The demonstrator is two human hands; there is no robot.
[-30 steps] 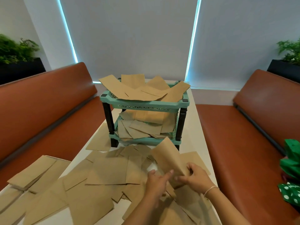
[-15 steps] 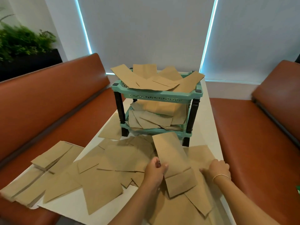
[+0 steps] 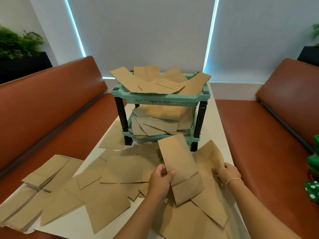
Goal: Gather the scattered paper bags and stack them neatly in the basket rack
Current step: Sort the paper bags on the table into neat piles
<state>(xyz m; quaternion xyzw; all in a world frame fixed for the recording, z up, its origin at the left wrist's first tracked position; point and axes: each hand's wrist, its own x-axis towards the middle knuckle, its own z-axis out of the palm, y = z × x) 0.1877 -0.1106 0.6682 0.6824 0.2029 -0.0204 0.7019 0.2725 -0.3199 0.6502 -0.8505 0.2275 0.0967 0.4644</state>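
Left hand (image 3: 159,181) fingers pinch one bag (image 3: 179,167), lifted just before the rack (image 3: 161,99). Right hand (image 3: 227,174) fingers curl on another bag (image 3: 211,157) lying among loose bags (image 3: 110,192) across the surface (image 3: 222,135).

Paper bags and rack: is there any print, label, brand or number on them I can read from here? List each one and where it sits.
None.
Held bag, gripped by the left hand: plain brown, no print.
Loose bags on the table: plain.
Rack: only a moulded cut-out pattern on its rim, no words.
Green thing at the right edge: white dots, no text.
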